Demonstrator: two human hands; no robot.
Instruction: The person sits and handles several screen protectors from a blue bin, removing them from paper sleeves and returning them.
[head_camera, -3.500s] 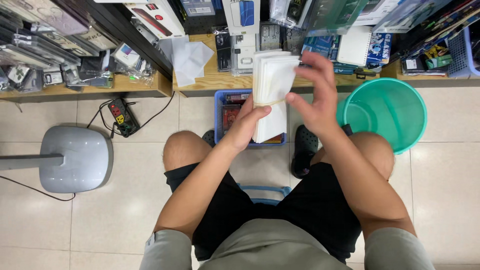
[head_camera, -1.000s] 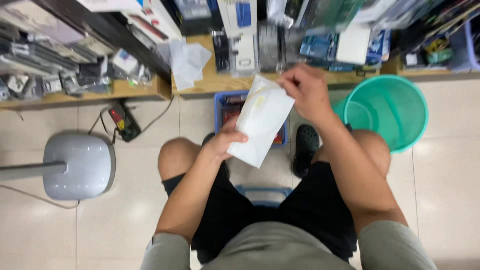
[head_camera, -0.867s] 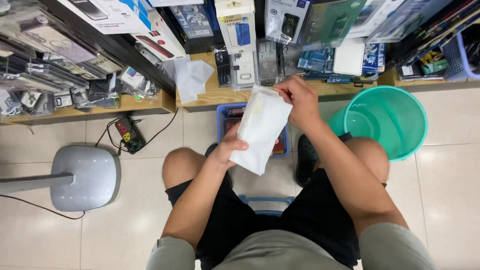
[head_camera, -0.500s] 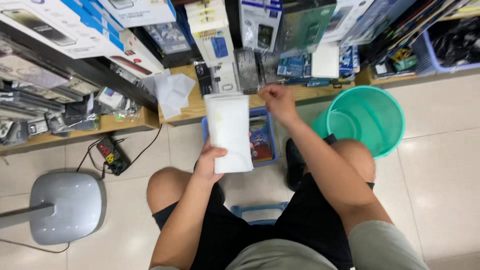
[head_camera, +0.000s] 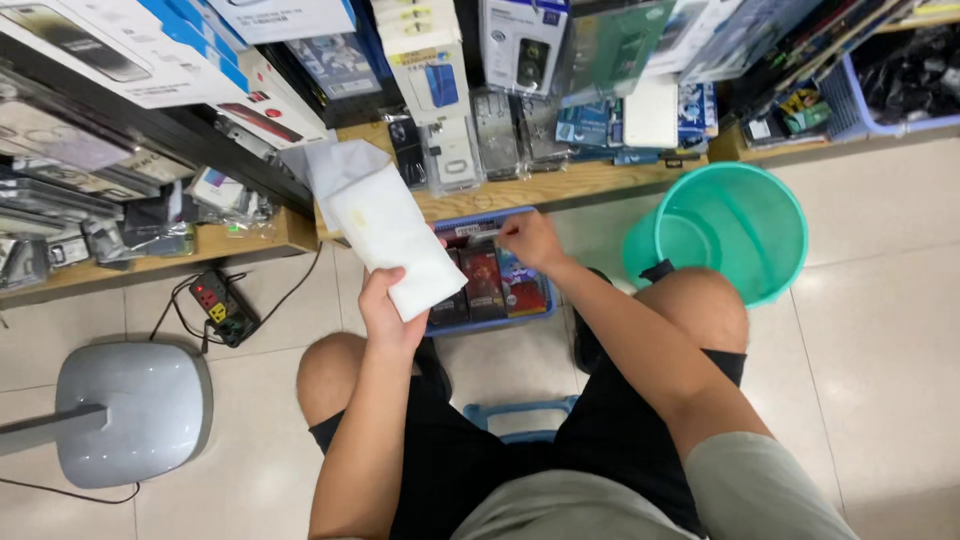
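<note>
Left hand (head_camera: 385, 305) closed around the lower end of a white packet stack (head_camera: 390, 240), tilted, left of centre frame. Right hand (head_camera: 530, 238) at centre, fingers pinched together over the blue basket (head_camera: 490, 315); grip contents unclear. Green bucket (head_camera: 730, 225) at right.

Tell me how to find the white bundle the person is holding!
Start at the green bucket, then look across the blue basket. Above its near corner, the left hand holds the white stack; it is the only plain white thing held up.
</note>
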